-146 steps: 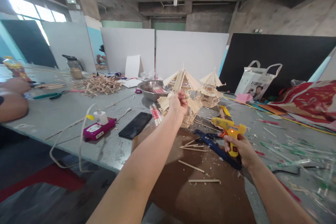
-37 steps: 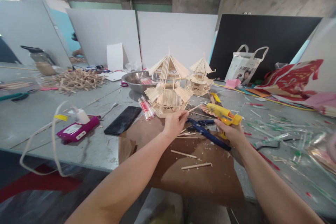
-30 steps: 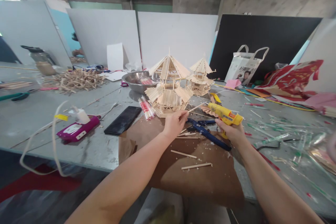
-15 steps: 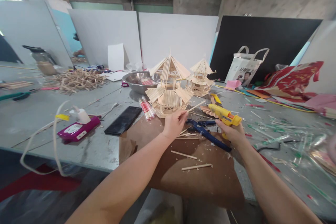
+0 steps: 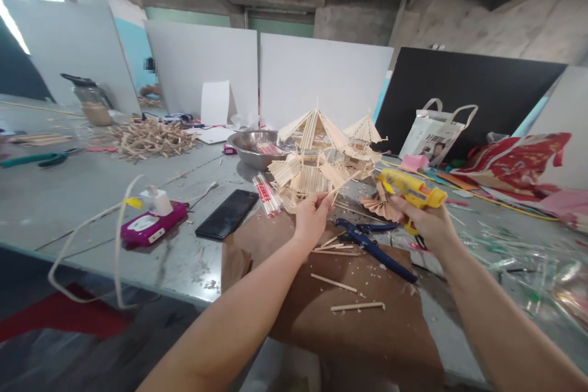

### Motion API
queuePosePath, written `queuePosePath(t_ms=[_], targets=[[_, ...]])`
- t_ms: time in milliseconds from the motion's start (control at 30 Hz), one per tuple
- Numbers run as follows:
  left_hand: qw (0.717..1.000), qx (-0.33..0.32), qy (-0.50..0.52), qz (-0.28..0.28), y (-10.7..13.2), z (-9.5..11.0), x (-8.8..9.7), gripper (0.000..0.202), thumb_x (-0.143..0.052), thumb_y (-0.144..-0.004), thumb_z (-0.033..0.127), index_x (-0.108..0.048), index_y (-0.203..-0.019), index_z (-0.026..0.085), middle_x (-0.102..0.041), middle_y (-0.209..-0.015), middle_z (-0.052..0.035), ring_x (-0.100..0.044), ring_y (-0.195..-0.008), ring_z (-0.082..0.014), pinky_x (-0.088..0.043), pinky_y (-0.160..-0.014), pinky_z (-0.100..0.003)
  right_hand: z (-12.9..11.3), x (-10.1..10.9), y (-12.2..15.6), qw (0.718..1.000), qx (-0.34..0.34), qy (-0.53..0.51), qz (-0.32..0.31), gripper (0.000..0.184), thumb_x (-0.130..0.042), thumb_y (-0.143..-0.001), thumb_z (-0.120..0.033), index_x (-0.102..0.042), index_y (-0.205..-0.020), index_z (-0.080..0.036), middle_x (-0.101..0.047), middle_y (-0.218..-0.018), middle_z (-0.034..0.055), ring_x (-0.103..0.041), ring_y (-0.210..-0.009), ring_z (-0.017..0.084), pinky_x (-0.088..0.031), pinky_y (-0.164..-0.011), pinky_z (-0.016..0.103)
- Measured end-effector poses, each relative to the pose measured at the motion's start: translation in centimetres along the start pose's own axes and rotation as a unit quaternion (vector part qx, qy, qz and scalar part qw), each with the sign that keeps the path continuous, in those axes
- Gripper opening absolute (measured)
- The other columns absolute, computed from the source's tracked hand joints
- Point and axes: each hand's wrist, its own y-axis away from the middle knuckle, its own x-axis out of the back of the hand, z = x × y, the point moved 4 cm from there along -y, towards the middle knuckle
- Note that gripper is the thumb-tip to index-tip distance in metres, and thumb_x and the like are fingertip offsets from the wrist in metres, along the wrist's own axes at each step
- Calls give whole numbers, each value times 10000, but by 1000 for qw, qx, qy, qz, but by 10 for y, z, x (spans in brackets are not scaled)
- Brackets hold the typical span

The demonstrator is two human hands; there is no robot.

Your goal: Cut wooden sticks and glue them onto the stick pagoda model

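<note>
Dark Chinese characters stand on the white bag [image 5: 430, 133]; the first looks like 好, the others are too blurred to read. Small markings on the glue gun [image 5: 410, 187] and red print on the packs [image 5: 266, 195] are also illegible.

Both arms are bare and stretched forward. The left arm [image 5: 243, 318] slants up from the lower edge toward the middle of the view, its wrist [image 5: 297, 250] nearly in line with the forearm. The left hand [image 5: 313, 217] is closed in a pinch, thumb and forefinger together, pointing rightward. The right arm [image 5: 505, 312] comes in from the lower right corner; the right hand [image 5: 425, 220] curls in a grip, well apart from the left.
</note>
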Motion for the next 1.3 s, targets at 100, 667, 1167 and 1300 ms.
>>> queuePosePath(t_ms=[100,667,1167,1300], targets=[[995,51,78,19,-3,-7,0,181,-510,-711,303,-590,-685,142,-545,-506,36,-404,-395,-43,-344,-431,-180,-41,-21,-11,995,73,19,-61,264,-636,-611,-404,-533,-644,-163,-444,-407,-51,-400,-345,69,-342,-337,204],[928,180,322,57,-6,-13,2,233,-625,-620,314,-484,-610,128,-516,-452,41,-311,-247,-8,-188,-288,-160,-74,-95,-63,972,170,119,-111,317,-591,-630,-452,-516,-508,-169,-428,-380,-41,-385,-325,63,-331,-330,225],[927,187,320,54,-6,-16,2,226,-597,-648,327,-478,-616,137,-506,-452,48,-309,-246,-8,-191,-290,-164,-79,-98,-60,962,214,128,-107,239,-566,-658,-387,-611,-750,-172,-558,-557,12,-541,-584,159,-399,-458,267],[926,184,326,53,-7,-16,2,233,-605,-639,330,-471,-612,140,-481,-438,57,-310,-246,-10,-180,-287,-162,-78,-98,-62,963,206,143,-94,254,-568,-654,-390,-615,-773,-170,-564,-579,22,-556,-619,181,-410,-466,279]])
